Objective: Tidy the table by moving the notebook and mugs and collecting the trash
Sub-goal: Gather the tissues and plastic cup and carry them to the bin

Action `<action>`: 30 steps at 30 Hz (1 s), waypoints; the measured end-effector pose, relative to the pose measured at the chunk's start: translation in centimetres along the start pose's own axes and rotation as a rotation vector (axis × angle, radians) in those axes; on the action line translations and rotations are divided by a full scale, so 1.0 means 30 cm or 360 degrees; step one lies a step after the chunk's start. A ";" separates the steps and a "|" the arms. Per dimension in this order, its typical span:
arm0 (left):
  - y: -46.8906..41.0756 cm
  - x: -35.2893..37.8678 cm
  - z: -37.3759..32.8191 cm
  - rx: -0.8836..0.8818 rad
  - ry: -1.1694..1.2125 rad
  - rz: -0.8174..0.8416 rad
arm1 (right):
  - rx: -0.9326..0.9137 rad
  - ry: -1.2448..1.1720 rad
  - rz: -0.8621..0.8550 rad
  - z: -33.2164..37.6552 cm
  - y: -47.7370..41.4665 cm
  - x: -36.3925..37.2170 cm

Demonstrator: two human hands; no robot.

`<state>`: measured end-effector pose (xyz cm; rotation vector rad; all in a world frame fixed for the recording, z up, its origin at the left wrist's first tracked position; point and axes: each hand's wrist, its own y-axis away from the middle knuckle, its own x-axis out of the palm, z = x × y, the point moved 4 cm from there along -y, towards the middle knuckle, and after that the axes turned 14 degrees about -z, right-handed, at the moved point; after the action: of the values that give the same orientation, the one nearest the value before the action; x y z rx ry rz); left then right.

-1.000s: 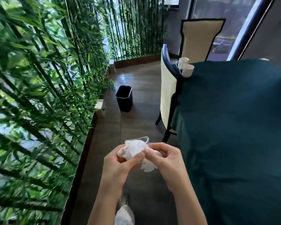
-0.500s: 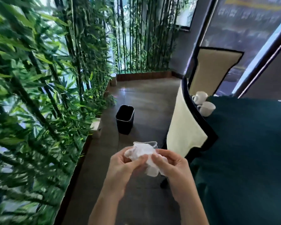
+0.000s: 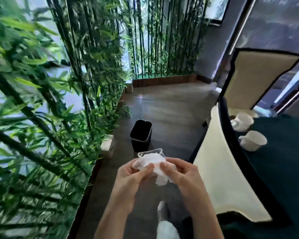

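Both hands, left hand (image 3: 128, 176) and right hand (image 3: 183, 173), stay clamped on the crumpled tissue and plastic cup (image 3: 151, 162); the black bin (image 3: 141, 135) is closer now, so disposal looks imminent.

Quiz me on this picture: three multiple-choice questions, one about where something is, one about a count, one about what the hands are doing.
1. Where is the bin?
A. on the table
B. on the floor by the bamboo
C. on the chair

2. How many mugs are on the table?
A. one
B. two
C. four

3. What are both hands doing?
A. holding crumpled trash
B. hanging empty
C. lifting a mug

Answers: 1 B, it stands on the tiles beside the plants. 2 B, two white mugs sit near the table's edge. 3 A, the left hand and right hand pinch the wad between them.
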<state>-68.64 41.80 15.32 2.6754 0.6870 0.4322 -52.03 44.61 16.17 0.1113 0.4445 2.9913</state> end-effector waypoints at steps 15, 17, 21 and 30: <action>-0.707 0.380 -0.226 0.0012 0.0020 -0.0169 | 0.0000 -0.0045 0.0204 0.214 -0.873 0.163; -0.788 0.395 -0.221 -0.0037 0.0010 -0.0176 | 0.0053 -0.0021 0.0198 0.188 -0.962 0.191; -0.963 0.401 -0.199 -0.0163 -0.0023 -0.0155 | 0.0146 0.0033 0.0178 0.124 -1.129 0.261; -1.600 0.412 -0.134 -0.0492 -0.0275 -0.0109 | 0.0393 0.0255 -0.0063 -0.063 -1.641 0.501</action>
<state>-79.20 88.62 2.33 2.3571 0.6043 0.2611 -62.01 92.74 0.73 -0.1154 0.8219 2.9044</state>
